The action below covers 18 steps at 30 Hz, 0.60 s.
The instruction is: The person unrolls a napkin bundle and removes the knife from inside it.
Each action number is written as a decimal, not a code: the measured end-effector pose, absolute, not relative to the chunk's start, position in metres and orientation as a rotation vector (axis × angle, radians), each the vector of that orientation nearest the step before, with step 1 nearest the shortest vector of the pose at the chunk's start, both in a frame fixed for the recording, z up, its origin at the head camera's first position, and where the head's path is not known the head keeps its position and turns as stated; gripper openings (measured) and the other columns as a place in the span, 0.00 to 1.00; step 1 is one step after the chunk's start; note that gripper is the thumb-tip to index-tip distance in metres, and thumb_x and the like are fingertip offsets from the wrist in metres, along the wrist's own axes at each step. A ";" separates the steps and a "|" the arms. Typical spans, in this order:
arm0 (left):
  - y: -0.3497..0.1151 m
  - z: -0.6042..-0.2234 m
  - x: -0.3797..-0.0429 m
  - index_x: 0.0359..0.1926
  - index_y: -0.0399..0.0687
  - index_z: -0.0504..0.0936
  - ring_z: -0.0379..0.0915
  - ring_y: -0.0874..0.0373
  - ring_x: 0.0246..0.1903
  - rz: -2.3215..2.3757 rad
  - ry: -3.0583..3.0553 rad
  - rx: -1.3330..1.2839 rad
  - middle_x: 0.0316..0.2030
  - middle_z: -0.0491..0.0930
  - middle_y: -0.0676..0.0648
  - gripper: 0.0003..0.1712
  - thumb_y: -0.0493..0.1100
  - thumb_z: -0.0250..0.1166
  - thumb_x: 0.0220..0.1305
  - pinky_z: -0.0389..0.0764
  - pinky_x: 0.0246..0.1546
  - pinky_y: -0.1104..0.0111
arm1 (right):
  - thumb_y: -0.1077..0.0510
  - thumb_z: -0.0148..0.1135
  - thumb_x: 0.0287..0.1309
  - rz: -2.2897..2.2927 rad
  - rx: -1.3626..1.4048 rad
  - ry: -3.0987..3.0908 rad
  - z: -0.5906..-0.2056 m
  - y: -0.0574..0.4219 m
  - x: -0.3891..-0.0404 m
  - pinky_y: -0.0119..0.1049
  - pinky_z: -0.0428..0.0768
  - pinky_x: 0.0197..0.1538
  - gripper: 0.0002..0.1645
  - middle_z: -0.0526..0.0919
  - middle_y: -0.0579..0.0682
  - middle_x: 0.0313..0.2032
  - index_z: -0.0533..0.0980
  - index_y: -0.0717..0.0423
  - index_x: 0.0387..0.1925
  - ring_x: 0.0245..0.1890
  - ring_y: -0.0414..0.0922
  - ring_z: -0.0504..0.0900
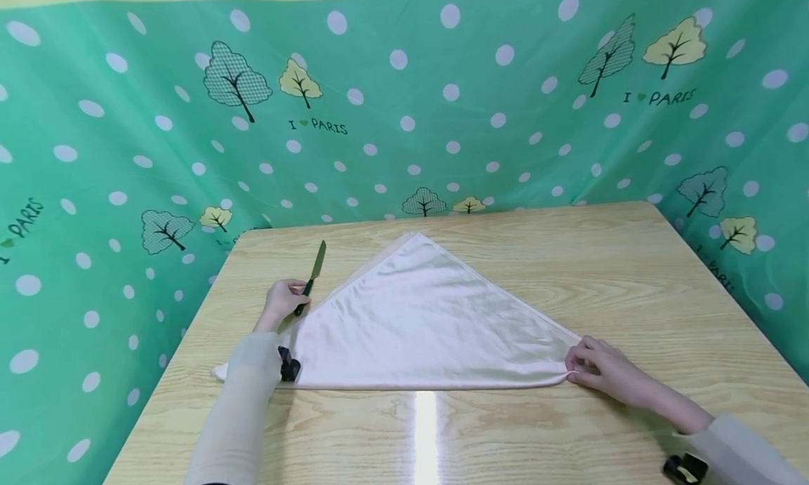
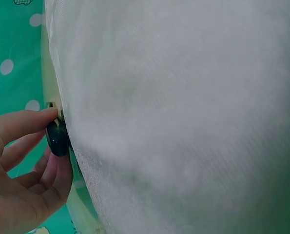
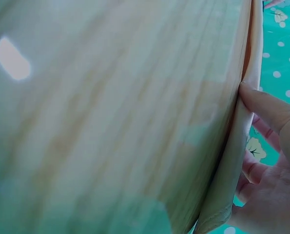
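A pale, silky cloth (image 1: pixel 423 316) lies folded into a triangle, its long edge nearest me and its peak pointing away. Beside its left slope, my left hand (image 1: pixel 283 304) pinches the black handle of a knife (image 1: pixel 319 260), whose blade points toward the back of the table. The left wrist view shows the handle's rounded end (image 2: pixel 57 139) between thumb and fingers, close to the cloth's edge. At the right corner of the cloth, my right hand (image 1: pixel 607 373) pinches the fabric. Seen from the right wrist, the thumb presses on the folded edge (image 3: pixel 232 161). My left forearm partly hides the cloth's left corner.
The wooden table (image 1: pixel 505 429) carries a bright light reflection near its front. A green, dotted curtain (image 1: pixel 379 106) with tree prints hangs behind and along both sides. Small black devices sit at my left wrist (image 1: pixel 289 366) and right wrist (image 1: pixel 685 469).
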<state>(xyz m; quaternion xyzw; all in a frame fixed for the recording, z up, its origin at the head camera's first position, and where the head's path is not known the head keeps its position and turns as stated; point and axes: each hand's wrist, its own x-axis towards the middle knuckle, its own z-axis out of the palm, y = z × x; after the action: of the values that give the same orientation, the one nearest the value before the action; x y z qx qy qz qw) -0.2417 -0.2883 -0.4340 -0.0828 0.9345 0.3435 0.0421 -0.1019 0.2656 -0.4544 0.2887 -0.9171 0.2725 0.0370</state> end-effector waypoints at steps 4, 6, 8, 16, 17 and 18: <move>-0.289 -0.433 -0.241 0.49 0.28 0.71 0.73 0.46 0.34 1.037 2.863 -0.239 0.38 0.75 0.32 0.22 0.33 0.62 0.52 0.75 0.28 0.69 | 0.56 0.65 0.45 0.856 0.876 -2.846 -0.450 0.266 -0.102 0.28 0.61 0.27 0.10 0.65 0.36 0.27 0.71 0.41 0.25 0.27 0.32 0.62; -0.290 -0.432 -0.240 0.50 0.28 0.71 0.73 0.45 0.35 1.027 2.872 -0.222 0.39 0.75 0.31 0.23 0.34 0.62 0.52 0.75 0.29 0.68 | 0.55 0.65 0.45 0.878 0.868 -2.883 -0.446 0.268 -0.102 0.28 0.63 0.28 0.08 0.66 0.37 0.27 0.72 0.42 0.26 0.27 0.32 0.63; -0.290 -0.429 -0.238 0.51 0.29 0.70 0.73 0.44 0.35 1.018 2.877 -0.201 0.39 0.75 0.31 0.23 0.36 0.61 0.53 0.75 0.31 0.65 | 0.54 0.64 0.46 0.897 0.854 -2.917 -0.442 0.269 -0.101 0.29 0.67 0.29 0.07 0.67 0.38 0.28 0.72 0.44 0.26 0.28 0.33 0.65; -0.293 -0.409 -0.216 0.54 0.30 0.68 0.68 0.39 0.43 0.963 2.926 -0.047 0.45 0.70 0.29 0.23 0.38 0.55 0.59 0.72 0.41 0.54 | 0.53 0.64 0.47 0.896 0.686 -3.047 -0.422 0.276 -0.099 0.33 0.72 0.32 0.09 0.72 0.41 0.30 0.74 0.49 0.31 0.30 0.36 0.71; -0.293 -0.405 -0.211 0.54 0.29 0.68 0.67 0.38 0.44 0.957 2.944 -0.017 0.45 0.69 0.28 0.23 0.38 0.55 0.59 0.71 0.42 0.53 | 0.54 0.63 0.48 0.875 0.663 -3.049 -0.420 0.276 -0.099 0.34 0.72 0.32 0.09 0.72 0.41 0.31 0.75 0.50 0.32 0.31 0.37 0.71; -0.293 -0.402 -0.206 0.53 0.29 0.68 0.67 0.37 0.44 0.950 2.965 0.019 0.46 0.69 0.27 0.23 0.38 0.55 0.59 0.70 0.42 0.51 | 0.55 0.63 0.48 0.854 0.647 -3.037 -0.418 0.277 -0.100 0.36 0.72 0.33 0.09 0.73 0.42 0.31 0.75 0.51 0.32 0.32 0.39 0.72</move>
<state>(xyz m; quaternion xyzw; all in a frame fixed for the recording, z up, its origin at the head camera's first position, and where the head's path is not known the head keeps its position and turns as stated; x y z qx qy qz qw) -0.2056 -0.2929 -0.4023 0.0060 0.9522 0.3052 0.0140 -0.0997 0.2770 -0.4182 0.2008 -0.9423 0.2651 -0.0397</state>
